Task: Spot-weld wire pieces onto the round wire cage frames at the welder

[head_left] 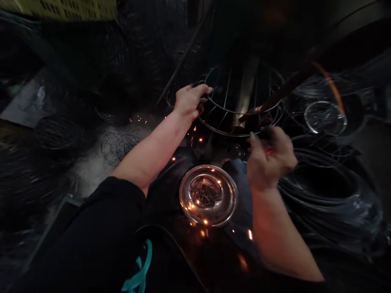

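Observation:
A round wire frame (226, 110), made of thin hoops joined by straight wires, is held out in front of me. My left hand (190, 101) is closed on its left side, thumb stretched along the wire. Just below the frame's right front edge, my right hand (270, 158) is curled shut and blurred; what its fingers pinch cannot be made out. Inside the frame stands a thick metal post (247, 91), and a dark rod (276, 95) slants down to meet the hoop near it. A shiny metal bowl (185, 199) holding short dark metal pieces (206, 195) rests at my lap.
Glowing sparks (200, 139) fly between my arms and around the bowl. Coils of wire (324, 199) lie to the right, beside a bright wire ring (325, 118). More wire rings (119, 146) lie on the floor at left. A yellow crate (70, 10) stands at upper left.

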A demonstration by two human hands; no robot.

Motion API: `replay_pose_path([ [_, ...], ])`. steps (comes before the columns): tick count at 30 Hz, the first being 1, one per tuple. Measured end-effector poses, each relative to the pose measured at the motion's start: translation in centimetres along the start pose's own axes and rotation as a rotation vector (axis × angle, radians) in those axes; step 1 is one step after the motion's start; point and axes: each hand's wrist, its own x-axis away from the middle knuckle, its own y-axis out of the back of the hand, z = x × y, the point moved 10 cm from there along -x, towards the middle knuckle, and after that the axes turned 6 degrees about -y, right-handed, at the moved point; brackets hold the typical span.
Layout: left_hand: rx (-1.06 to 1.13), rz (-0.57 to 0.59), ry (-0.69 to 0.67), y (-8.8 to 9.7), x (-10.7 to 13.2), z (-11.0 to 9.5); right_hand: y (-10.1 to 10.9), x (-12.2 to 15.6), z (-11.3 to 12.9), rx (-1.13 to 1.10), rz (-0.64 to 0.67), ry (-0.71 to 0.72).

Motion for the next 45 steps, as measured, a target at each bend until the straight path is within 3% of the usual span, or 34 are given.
replay_pose_path([
  [1,-0.015,0.002,-0.006,0.0,0.0,0.0,-0.4,1.8,0.5,0.116,0.044,0.088],
  [2,-0.024,0.004,-0.009,-0.1,0.1,0.0,-1.8,3.9,0.6,0.227,0.172,0.147],
  [4,-0.014,-0.004,0.001,0.0,0.2,0.2,-6.8,9.8,-1.5,0.5,0.683,0.126],
  [6,0.021,-0.021,0.018,0.2,0.3,0.3,-9.4,15.4,-4.7,0.796,1.044,0.026],
  [7,0.036,-0.029,0.022,0.4,0.4,0.4,-9.9,17.2,-5.6,0.878,1.151,-0.005],
  [9,0.043,-0.04,0.019,0.6,0.6,0.3,-10.4,18.9,-6.0,0.929,1.24,-0.017],
  [14,0.007,-0.04,-0.026,0.9,1.3,-0.3,-8.0,16.4,-4.9,0.796,1.218,-0.051],
  [17,0.028,-0.04,-0.034,1.0,1.9,-0.5,-6.1,13.3,-3.9,0.545,1.144,-0.144],
  [21,0.053,-0.018,-0.026,1.1,2.5,-0.3,-3.3,6.5,-1.9,0.169,0.788,-0.191],
  [23,0.054,-0.02,-0.027,1.3,2.9,-0.4,-1.2,3.4,-1.2,0.135,0.596,-0.173],
  [26,0.058,0.009,-0.038,1.3,3.3,-0.8,1.3,1.6,-1.0,0.366,0.557,-0.089],
  [31,0.043,0.02,-0.027,1.3,3.4,-1.2,4.6,4.0,-4.1,1.087,0.749,0.005],
  [35,0.045,0.016,-0.022,1.1,3.3,-0.8,4.8,6.3,-6.7,1.313,0.877,-0.097],
  [38,0.039,0.024,-0.04,1.0,3.6,-0.7,4.3,5.9,-7.2,1.321,0.877,-0.141],
  [40,0.044,0.026,-0.048,1.1,3.9,-0.7,3.4,4.6,-6.1,1.184,0.844,-0.086],
  [42,0.055,0.025,-0.049,1.1,4.2,-0.7,2.0,2.9,-3.5,0.9,0.784,0.007],
  [45,0.066,0.035,-0.058,0.9,4.4,-0.7,0.5,-0.2,1.2,0.478,0.574,0.102],
])
